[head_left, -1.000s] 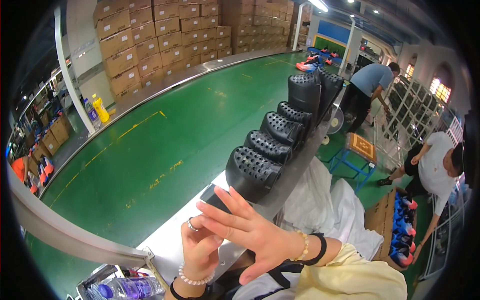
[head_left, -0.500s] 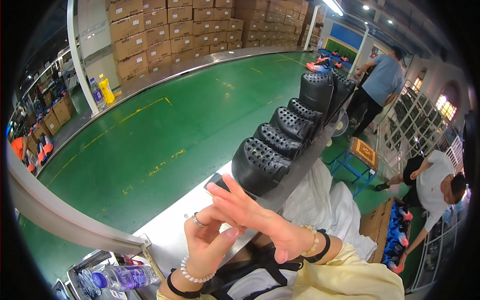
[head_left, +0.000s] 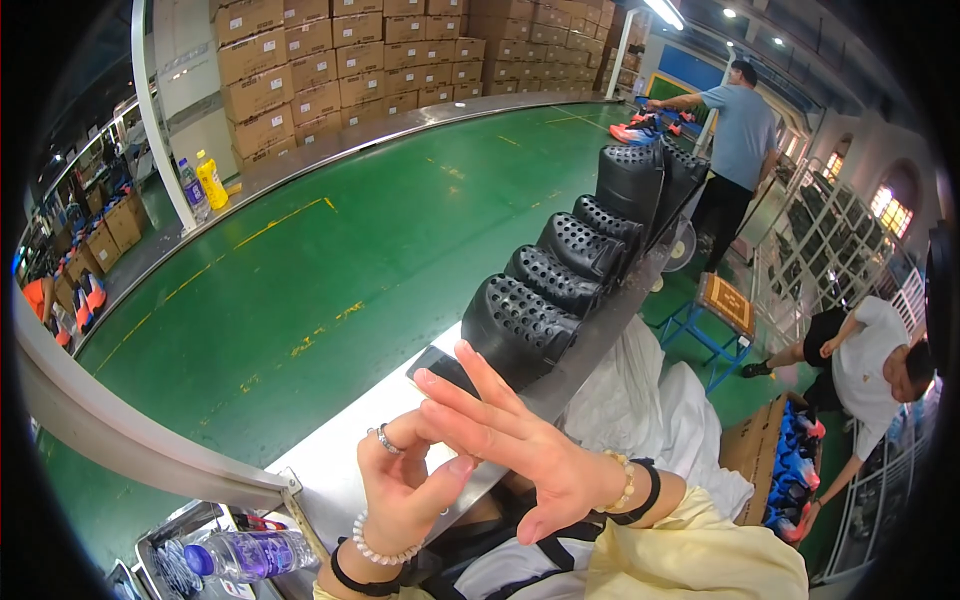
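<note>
Head view, left hand (head_left: 400,490) touching spread right hand (head_left: 530,450), black clogs (head_left: 550,276) beyond.

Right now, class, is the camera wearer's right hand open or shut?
Open: the right hand has its fingers stretched out and its thumb held well apart from them.

black perforated clogs (head_left: 578,247), lined along metal bench (head_left: 345,455); dark flat object (head_left: 432,364) beside
</note>
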